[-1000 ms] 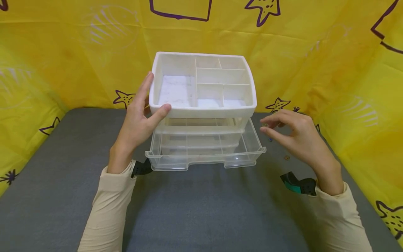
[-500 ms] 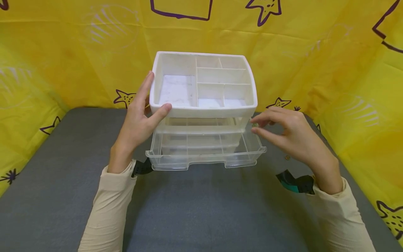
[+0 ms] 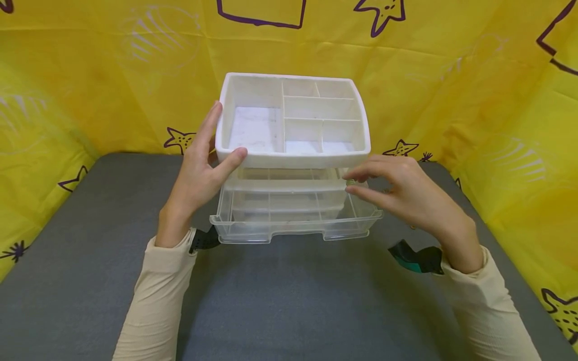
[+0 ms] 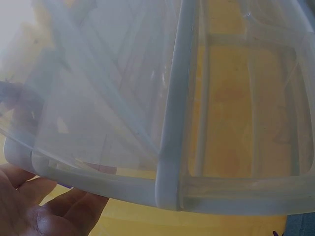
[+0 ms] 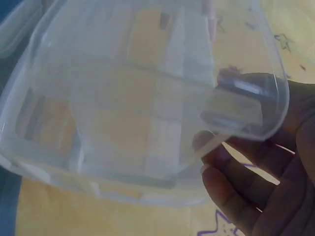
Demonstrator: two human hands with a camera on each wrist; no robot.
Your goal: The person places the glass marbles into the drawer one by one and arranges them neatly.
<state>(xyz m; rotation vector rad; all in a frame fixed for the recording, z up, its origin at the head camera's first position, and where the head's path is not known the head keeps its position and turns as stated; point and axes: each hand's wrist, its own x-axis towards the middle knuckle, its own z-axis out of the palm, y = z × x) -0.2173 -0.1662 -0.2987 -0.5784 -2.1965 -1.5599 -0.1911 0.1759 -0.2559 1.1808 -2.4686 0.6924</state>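
Note:
A white plastic drawer organizer (image 3: 292, 160) stands on the table, its top tray divided into compartments. Its lower clear drawer (image 3: 293, 228) is pulled out toward me. My left hand (image 3: 194, 173) holds the organizer's upper left side, thumb over the front rim and fingers along the side. Over the right part of the drawer, my right hand (image 3: 406, 195) pinches a small greenish piece (image 3: 350, 182) between thumb and fingertips; its kind is too small to tell. In the right wrist view, the right hand's fingers (image 5: 236, 182) show partly through the clear drawer wall.
Right of the drawer, a small brown round piece (image 3: 413, 227) lies on the grey table (image 3: 289, 301), mostly hidden by the right hand. Yellow patterned cloth (image 3: 135, 75) stands close behind the organizer and along both sides.
My right hand has moved left, carrying the small greenish piece from beside the organizer to over the open drawer. The left hand and the organizer have stayed in place.

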